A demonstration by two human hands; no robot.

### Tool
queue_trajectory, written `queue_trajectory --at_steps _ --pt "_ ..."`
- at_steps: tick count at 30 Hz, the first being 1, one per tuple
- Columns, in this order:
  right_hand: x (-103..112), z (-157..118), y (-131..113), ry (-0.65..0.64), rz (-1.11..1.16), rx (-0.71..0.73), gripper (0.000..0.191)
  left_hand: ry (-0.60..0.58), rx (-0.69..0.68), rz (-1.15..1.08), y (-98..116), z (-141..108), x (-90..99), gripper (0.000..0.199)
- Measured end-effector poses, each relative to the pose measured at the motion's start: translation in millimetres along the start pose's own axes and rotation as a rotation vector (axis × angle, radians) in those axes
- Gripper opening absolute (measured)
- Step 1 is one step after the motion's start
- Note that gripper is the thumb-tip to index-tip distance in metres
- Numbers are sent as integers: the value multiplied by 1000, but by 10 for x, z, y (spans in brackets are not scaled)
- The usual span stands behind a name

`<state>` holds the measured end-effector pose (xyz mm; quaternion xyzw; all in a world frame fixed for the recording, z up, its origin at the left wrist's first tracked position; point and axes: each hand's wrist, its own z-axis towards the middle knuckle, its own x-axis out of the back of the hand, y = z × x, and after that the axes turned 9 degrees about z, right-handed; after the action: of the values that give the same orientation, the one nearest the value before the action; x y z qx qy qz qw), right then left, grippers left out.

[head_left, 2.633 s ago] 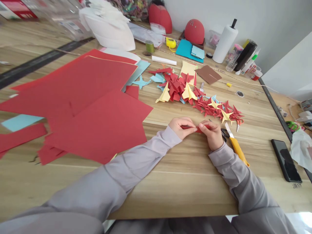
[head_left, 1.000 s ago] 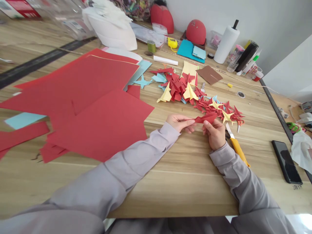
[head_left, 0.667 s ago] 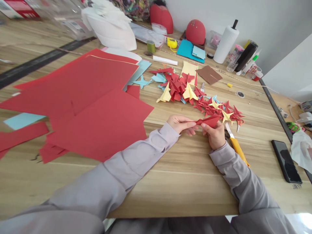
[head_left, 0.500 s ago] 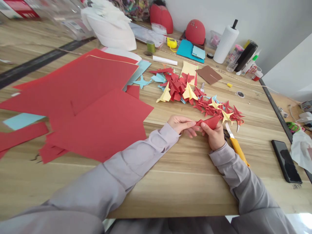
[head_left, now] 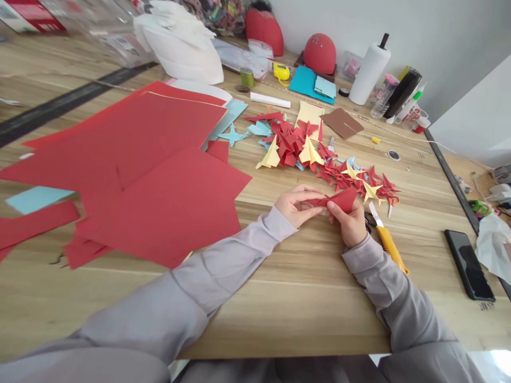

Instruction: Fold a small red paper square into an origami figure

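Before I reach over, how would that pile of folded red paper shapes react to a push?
The folded red paper shapes would probably slide and scatter easily, lying loose and overlapped. Each looks light, and the thin points could likely bend.

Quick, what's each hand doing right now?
Left hand: closed, holding the folded red paper.
Right hand: closed, holding the same paper.

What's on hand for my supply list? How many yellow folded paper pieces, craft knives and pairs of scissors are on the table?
Yellow folded paper pieces: 4
Yellow-handled craft knife: 1
Black-handled scissors: 1
Total: 6
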<state>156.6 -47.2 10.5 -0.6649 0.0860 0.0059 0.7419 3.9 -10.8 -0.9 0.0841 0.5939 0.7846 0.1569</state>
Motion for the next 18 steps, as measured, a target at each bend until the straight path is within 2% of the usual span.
queue_trajectory --at_steps 4,8,10,11,15,18 --pt "-23 -9 -18 5 -19 -5 34 8 -84 90 -9 -9 19 15" --pt "-62 -19 -17 -8 28 122 75 43 -55 111 -25 8 30 9" --pt "-67 -22 -8 -21 21 192 80 59 -28 98 -28 18 32 10" --pt "-65 -23 0 -30 9 212 74 66 -14 89 -30 22 34 10" --pt "-33 -23 27 -80 -56 211 31 69 36 39 -40 37 47 8" --pt "-16 -22 24 -36 -107 211 23 57 56 5 -49 47 59 8"
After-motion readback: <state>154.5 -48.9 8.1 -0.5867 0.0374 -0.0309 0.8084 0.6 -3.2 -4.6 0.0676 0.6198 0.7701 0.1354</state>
